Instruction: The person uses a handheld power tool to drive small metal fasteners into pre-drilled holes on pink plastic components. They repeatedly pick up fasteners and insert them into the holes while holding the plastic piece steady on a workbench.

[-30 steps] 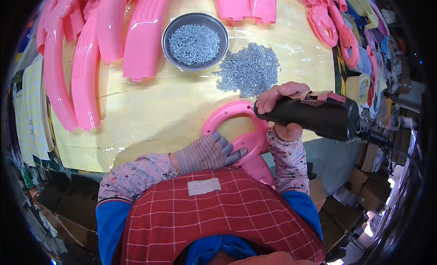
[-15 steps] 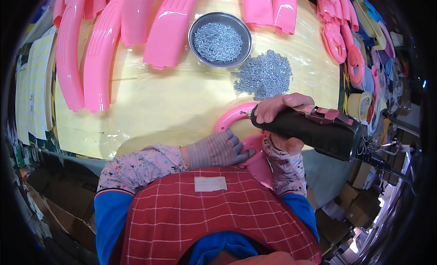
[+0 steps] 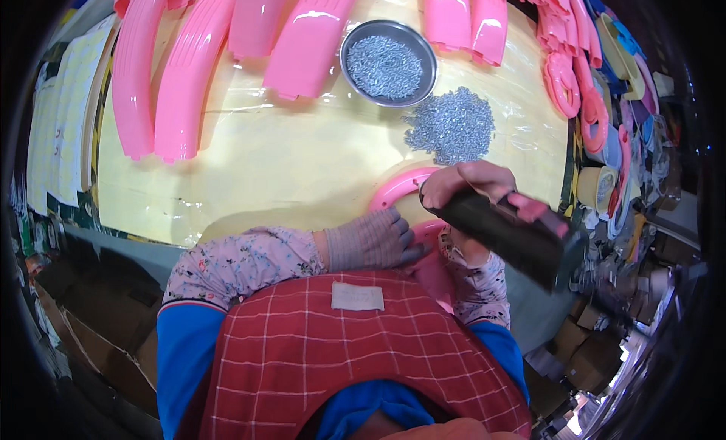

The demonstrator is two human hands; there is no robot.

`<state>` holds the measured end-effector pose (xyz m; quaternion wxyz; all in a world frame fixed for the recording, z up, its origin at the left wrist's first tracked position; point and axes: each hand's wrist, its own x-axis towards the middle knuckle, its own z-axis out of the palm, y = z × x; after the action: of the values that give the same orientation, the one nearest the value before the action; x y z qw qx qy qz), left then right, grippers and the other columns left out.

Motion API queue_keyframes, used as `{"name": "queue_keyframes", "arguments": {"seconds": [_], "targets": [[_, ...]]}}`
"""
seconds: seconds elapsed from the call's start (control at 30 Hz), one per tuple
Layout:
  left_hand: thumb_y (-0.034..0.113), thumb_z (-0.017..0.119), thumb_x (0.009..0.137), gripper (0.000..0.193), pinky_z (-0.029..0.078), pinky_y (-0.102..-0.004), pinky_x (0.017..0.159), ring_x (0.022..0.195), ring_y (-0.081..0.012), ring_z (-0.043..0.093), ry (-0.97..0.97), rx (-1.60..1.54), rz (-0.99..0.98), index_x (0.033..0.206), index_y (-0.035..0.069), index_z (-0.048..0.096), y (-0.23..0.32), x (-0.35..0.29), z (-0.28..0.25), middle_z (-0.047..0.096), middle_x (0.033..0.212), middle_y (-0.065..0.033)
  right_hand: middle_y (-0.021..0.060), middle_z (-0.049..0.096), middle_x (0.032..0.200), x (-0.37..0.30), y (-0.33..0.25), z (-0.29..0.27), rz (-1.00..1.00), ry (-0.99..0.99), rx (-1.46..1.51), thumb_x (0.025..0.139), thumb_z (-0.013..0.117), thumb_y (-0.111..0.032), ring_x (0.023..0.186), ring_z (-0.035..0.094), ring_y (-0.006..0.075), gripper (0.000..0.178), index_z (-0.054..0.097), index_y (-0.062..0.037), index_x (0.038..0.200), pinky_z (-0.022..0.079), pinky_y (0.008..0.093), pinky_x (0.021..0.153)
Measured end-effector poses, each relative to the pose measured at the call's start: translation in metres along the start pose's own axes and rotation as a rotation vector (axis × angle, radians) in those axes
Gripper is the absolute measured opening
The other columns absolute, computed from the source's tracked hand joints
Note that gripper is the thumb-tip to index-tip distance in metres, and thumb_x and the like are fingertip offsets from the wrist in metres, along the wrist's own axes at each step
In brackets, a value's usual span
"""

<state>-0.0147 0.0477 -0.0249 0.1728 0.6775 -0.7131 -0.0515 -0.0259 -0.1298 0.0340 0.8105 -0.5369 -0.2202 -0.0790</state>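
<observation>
My left hand (image 3: 370, 240), in a grey striped glove, has its fingers curled over a pink plastic part (image 3: 398, 189) with a curved, ring-like upper end. The lower end of that part reaches down against my red checked apron. A black powered screwdriver (image 3: 495, 240) lies in the grip of my bare right hand (image 3: 473, 181). Its tip is at the right side of the curved end, mostly hidden by my fingers. Just beyond sits a loose pile of small silver screws (image 3: 454, 126), beside a round steel bowl (image 3: 429, 58) holding more screws.
Large curved pink panels (image 3: 181, 100) line the far left of the yellow-covered table (image 3: 249, 149), and more pink pieces (image 3: 561, 85) are heaped at the far right. A roll of tape (image 3: 596, 181) sits beyond the right edge. Cardboard boxes (image 3: 594, 364) stand below right.
The screwdriver's rear end has swung downward and is blurred, its tip staying near the pink part. The whole view has shifted slightly. My left hand keeps its hold.
</observation>
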Motion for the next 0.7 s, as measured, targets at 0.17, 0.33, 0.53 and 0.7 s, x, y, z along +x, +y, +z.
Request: {"name": "queue_keyframes", "arguments": {"seconds": [0.17,0.33,0.53,0.7], "targets": [[0.022,0.051,0.097,0.030,0.048,-0.0398,0.097,0.109,-0.0268,0.061,0.119,-0.150,-0.118,0.125,0.014,0.060,0.006,0.003,0.037,0.065,0.108,-0.0122,0.0124,0.063,0.087,-0.003,0.005,0.024,0.068,0.061,-0.023,0.082,0.079,-0.058,0.075,0.064,0.0244,0.082,0.043,-0.0013,0.127,0.053,0.0405,0.070],[0.023,0.052,0.099,0.029,0.045,-0.0379,0.105,0.120,-0.0266,0.057,0.421,-1.130,-0.239,0.125,0.012,0.059,0.010,0.016,0.076,0.064,0.117,-0.0126,0.0135,0.064,0.088,-0.014,0.015,0.024,0.084,0.028,-0.114,0.083,0.080,-0.055,0.075,0.065,0.0253,0.073,0.049,-0.0017,0.122,0.055,0.0420,0.072],[0.023,0.052,0.104,0.040,0.042,-0.0372,0.112,0.133,-0.0212,0.049,0.351,-2.303,-0.467,0.141,0.011,0.046,0.012,0.006,-0.018,0.051,0.142,-0.0090,0.0123,0.068,0.093,0.011,-0.004,0.023,0.176,-0.161,-0.188,0.070,0.089,-0.026,0.083,0.067,0.0211,0.058,0.062,-0.0009,0.115,0.055,0.0341,0.072],[0.022,0.054,0.103,0.035,0.043,-0.0366,0.110,0.129,-0.0215,0.051,0.391,-2.340,-0.384,0.136,0.011,0.049,0.014,0.012,0.049,0.051,0.139,-0.0108,0.0118,0.064,0.092,-0.008,0.018,0.017,0.141,-0.021,-0.062,0.081,0.081,-0.048,0.083,0.064,0.0220,0.071,0.050,-0.0015,0.126,0.054,0.0355,0.074]]}}
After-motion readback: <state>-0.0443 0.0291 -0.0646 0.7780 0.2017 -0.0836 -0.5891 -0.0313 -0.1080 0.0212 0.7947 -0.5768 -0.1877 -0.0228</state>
